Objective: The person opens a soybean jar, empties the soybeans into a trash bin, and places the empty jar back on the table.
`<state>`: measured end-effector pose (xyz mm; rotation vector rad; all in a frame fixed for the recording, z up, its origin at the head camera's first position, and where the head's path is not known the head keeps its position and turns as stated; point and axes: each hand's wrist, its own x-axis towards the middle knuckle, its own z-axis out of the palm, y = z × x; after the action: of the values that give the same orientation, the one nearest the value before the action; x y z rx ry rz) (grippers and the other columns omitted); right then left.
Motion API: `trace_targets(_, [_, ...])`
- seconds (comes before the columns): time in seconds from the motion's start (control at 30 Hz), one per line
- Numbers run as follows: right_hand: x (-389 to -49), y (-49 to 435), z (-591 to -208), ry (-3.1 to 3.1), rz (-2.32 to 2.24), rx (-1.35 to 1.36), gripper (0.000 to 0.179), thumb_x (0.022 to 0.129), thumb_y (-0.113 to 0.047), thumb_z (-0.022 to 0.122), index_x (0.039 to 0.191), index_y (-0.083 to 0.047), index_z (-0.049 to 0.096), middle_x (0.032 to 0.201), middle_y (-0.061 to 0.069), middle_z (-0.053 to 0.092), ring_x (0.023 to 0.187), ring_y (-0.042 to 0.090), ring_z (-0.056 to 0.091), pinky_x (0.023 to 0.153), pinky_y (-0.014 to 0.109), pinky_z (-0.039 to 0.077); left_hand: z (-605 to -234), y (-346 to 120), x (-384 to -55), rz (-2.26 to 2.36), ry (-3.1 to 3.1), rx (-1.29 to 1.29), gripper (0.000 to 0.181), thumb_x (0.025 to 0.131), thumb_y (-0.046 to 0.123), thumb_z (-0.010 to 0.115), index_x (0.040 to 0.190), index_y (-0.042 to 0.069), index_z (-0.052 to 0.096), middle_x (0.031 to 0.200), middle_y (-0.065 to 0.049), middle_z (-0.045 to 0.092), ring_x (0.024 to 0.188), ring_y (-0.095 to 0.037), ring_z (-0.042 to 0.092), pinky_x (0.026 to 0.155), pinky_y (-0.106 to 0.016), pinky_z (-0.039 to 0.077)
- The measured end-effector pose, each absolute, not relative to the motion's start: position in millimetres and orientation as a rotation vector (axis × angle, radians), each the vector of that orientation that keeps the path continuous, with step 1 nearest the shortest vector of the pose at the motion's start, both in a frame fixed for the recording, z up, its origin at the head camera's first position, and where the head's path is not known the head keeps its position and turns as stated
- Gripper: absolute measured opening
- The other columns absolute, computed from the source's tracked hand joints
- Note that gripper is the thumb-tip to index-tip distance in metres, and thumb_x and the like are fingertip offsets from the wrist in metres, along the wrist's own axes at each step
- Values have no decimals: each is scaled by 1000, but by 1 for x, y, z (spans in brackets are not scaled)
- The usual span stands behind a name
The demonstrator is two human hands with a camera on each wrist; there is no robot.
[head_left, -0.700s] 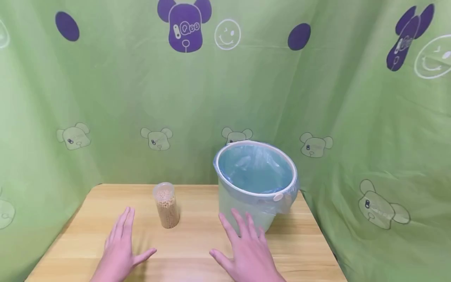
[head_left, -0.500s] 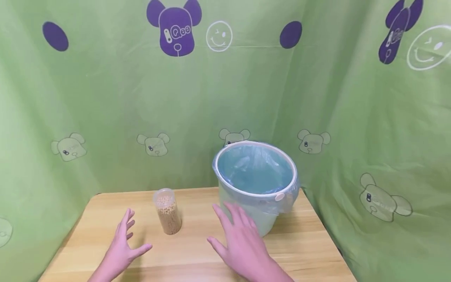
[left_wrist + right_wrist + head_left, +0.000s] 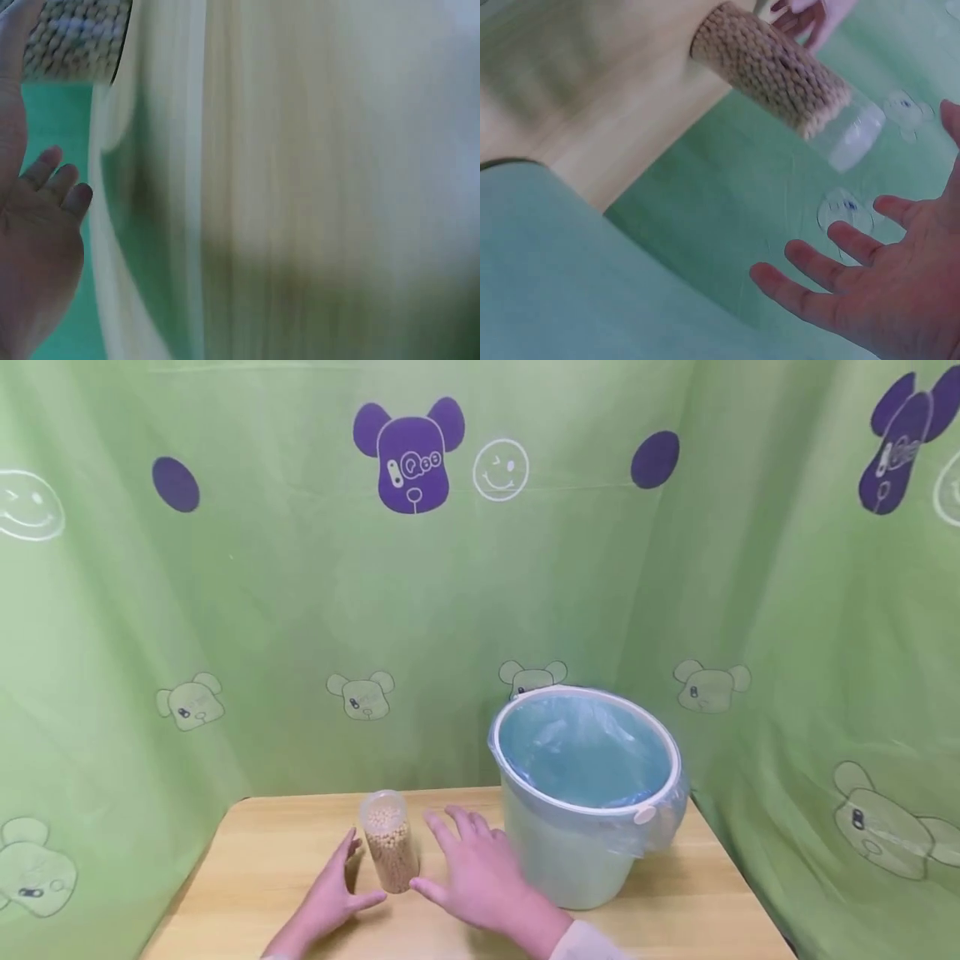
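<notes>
One transparent jar (image 3: 393, 852), mostly filled with small round beige pieces (image 3: 761, 67), stands upright on the wooden bench (image 3: 262, 835). Just left of the jar, the left hand (image 3: 333, 887) has its thumb spread well away from the fingers and grips nothing; just right of the jar, the right hand (image 3: 483, 881), fingers spread, is likewise without a hold. Whether any fingertip touches the jar cannot be told. Farther right of the jar stands a pale green bucket (image 3: 573, 864), a bluish plastic bag (image 3: 666, 818) hanging over its edge.

Curtained booth: green bear-print fabric (image 3: 300, 593) on 3 sides of 1 wooden table (image 3: 277, 839)
</notes>
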<state>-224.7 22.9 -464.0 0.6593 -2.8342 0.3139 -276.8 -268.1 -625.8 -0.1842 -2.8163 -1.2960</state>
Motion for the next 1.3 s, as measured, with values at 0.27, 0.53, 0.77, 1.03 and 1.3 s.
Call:
trace_targets(0.27, [-217, 12, -494, -2844, 307, 642, 85, 86, -75, 57, 151, -23, 42, 140, 6, 56, 118, 29, 62, 77, 49, 58, -650, -219, -268, -1560, -2632, -176, 110, 61, 54, 90, 150, 13, 39, 136, -7, 63, 129, -27, 59, 114, -46, 46])
trace_targets(0.53, [-230, 8, -494, -2852, 383, 593, 94, 86, -76, 55, 148, -6, 46, 136, 10, 60, 111, 28, 66, 81, 46, 60, -638, -207, -273, -1362, -2614, -95, 83, 63, 60, 87, 126, 15, 56, 114, -2, 72, 109, -15, 67, 92, -27, 58])
trace_targets(0.77, [-235, -2, -483, -2947, 569, 558, 94, 84, -66, 66, 150, -3, 42, 142, 14, 56, 116, 30, 65, 92, 45, 60, -629, -215, -272, -1211, -2647, -59, 84, 60, 62, 89, 123, 14, 61, 108, -1, 75, 101, -14, 70, 89, -34, 58])
trace_targets(1.03, [-234, -5, -471, -2954, 694, 523, 102, 81, -74, 64, 152, -5, 40, 142, 13, 51, 99, 23, 68, 74, 33, 60, -616, -209, -260, -1212, -2609, 6, 76, 64, 44, 93, 122, 8, 60, 109, -13, 75, 100, -25, 72, 85, -39, 62])
trace_targets(1.3, [-229, -8, -444, -2914, 873, 396, 106, 79, -83, 55, 156, -13, 35, 110, 4, 48, 69, 9, 48, 52, 22, 40, -591, -201, -245, -1191, -2520, -35, 83, 60, 42, 96, 126, 11, 56, 116, -2, 68, 108, -22, 67, 95, -47, 58])
